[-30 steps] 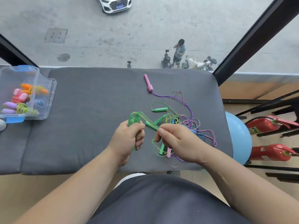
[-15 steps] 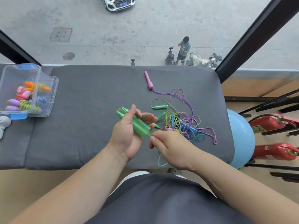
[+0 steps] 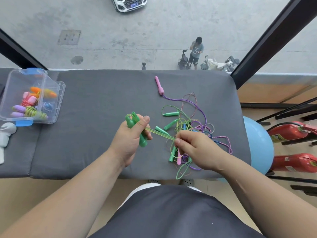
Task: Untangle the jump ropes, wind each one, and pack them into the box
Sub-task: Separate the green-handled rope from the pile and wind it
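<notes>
My left hand (image 3: 130, 140) grips a pair of green jump rope handles (image 3: 131, 123) held together, thumb on top. From them a bundle of yellow-green cord (image 3: 159, 135) runs taut to my right hand (image 3: 193, 148), which pinches it over the tangle. The tangle of jump ropes (image 3: 190, 129) lies at the right of the grey cushion (image 3: 96, 103): green, purple and blue cords with several green handles. A pink handle (image 3: 159, 86) with purple cord lies farther back. A clear plastic box (image 3: 30, 98) at the far left holds several wound ropes.
A white object (image 3: 6, 134) lies in front of the box at the left edge. A blue ball (image 3: 257, 146) and two red fire extinguishers (image 3: 295, 133) sit right of the cushion. Glass with black frames lies behind it.
My left hand turned the green handles more upright and closed round them. My right hand moved right, pulling the yellow-green cord taut between the hands.
</notes>
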The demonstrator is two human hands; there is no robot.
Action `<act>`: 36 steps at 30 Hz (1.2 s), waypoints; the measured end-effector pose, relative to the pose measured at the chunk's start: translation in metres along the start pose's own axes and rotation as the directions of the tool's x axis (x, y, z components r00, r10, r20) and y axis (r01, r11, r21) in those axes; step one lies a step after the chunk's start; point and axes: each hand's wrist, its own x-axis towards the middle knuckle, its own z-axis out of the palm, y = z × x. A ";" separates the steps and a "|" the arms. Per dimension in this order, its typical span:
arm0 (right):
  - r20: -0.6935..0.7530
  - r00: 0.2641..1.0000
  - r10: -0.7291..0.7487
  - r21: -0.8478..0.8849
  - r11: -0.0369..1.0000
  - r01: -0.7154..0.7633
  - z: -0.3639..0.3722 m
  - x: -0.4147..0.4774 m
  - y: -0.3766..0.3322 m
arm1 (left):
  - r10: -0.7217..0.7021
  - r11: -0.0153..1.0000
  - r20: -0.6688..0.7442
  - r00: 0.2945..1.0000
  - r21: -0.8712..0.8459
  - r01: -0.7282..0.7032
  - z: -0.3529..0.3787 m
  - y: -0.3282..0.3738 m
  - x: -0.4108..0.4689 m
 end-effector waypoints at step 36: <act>0.070 0.962 0.266 0.503 0.823 -0.264 0.018 0.066 0.022 | 0.048 0.559 0.192 0.980 0.808 -0.185 -0.056 -0.039 0.023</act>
